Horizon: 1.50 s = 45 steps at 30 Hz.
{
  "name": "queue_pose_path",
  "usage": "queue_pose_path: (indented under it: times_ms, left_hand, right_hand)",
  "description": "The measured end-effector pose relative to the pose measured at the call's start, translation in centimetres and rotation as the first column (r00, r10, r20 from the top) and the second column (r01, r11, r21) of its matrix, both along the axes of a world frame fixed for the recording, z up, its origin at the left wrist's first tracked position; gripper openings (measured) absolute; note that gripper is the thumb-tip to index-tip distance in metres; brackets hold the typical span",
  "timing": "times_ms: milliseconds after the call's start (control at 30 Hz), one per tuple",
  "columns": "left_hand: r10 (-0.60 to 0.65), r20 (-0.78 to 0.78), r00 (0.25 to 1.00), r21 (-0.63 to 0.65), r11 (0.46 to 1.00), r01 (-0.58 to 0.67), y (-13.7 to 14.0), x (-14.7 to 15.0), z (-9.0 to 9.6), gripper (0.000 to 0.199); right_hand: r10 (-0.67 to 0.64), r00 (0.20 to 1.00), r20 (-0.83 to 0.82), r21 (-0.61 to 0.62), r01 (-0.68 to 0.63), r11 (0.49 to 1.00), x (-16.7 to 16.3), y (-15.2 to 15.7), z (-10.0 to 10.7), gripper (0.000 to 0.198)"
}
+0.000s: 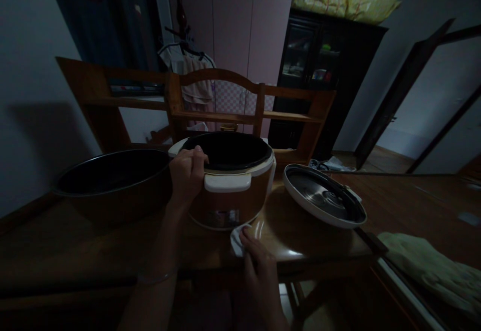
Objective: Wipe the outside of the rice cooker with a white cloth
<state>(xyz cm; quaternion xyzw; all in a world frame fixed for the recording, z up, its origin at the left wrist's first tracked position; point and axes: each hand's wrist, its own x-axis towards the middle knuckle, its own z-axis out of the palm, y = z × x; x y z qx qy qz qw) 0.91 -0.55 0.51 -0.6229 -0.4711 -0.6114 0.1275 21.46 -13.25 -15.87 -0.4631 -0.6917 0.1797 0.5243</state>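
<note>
A brown-and-white rice cooker point(229, 198) without its lid stands upright on the wooden table, its inside dark. My left hand point(188, 171) is closed over the cooker's near-left rim, fingertips turned inward. Low at the cooker's front, my right hand point(259, 258) pinches a crumpled white cloth or tissue point(237, 241) by the base; whether the cloth touches the cooker I cannot tell. A large dark inner pot point(120, 191) sits to the left of the cooker. On the right, the round lid point(323, 196) lies with its metal inner side facing up.
The wooden table point(293, 251) has a shelf rack point(225, 117) along its back. Right of the table are a brown wooden surface point(413, 203) and a pale green cloth point(428, 261). Behind stand a pink wardrobe point(233, 30) and a dark glass-fronted cabinet point(338, 65).
</note>
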Motion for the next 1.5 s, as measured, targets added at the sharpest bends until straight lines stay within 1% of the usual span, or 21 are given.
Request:
queue_pose_path:
  times_ms: [67,133,200,267,333,433,533,933,1200,1500]
  left_hand:
    - [0.001,-0.005,1.0,0.001,1.0,-0.001,0.0,0.0,0.0,0.049]
    - [0.003,-0.007,1.0,-0.004,1.0,-0.003,-0.1,0.0,0.0,0.05]
    - [0.003,-0.009,1.0,-0.008,1.0,-0.003,-0.1,0.0,0.0,0.051]
    - [0.002,-0.012,1.0,-0.01,1.0,-0.003,-0.1,0.0,0.0,0.051]
    - [0.004,-0.017,1.0,-0.011,1.0,-0.005,0.0,0.0,-0.1,0.052]
    - [0.008,-0.011,1.0,-0.015,1.0,-0.008,0.0,0.0,-0.1,0.052]
    - [0.0,-0.009,1.0,-0.01,1.0,0.0,0.0,0.0,-0.1,0.052]
    - [-0.011,-0.02,1.0,0.004,1.0,0.011,0.0,0.0,0.0,0.052]
    - [0.001,-0.006,1.0,-0.003,1.0,-0.001,0.0,0.0,-0.1,0.052]
    - [0.0,0.013,1.0,0.009,1.0,0.0,0.0,0.1,-0.1,0.052]
  right_hand:
    - [-0.028,0.997,-0.069,-0.082,0.023,0.996,0.1,-0.3,0.7,0.045]
    - [-0.095,0.99,-0.106,-0.137,0.08,0.987,0.3,-0.4,1.2,0.043]
    - [-0.169,0.98,-0.106,-0.169,0.15,0.974,0.6,-0.4,1.2,0.046]
    - [-0.211,0.973,-0.092,-0.189,0.191,0.963,0.7,-0.1,0.9,0.052]
    - [-0.199,0.978,-0.067,-0.179,0.184,0.966,0.6,0.2,0.4,0.056]
    - [-0.12,0.993,-0.001,-0.152,0.119,0.981,0.1,0.6,0.2,0.06]
    - [-0.088,0.995,0.038,-0.169,0.094,0.981,-0.5,0.7,0.3,0.064]
    - [-0.064,0.996,0.061,-0.121,0.071,0.99,-0.6,0.3,0.6,0.068]
    - [-0.084,0.992,0.09,-0.155,0.097,0.983,-0.8,0.4,0.6,0.066]
    - [-0.073,0.995,0.072,-0.122,0.081,0.989,-0.6,0.5,0.6,0.068]
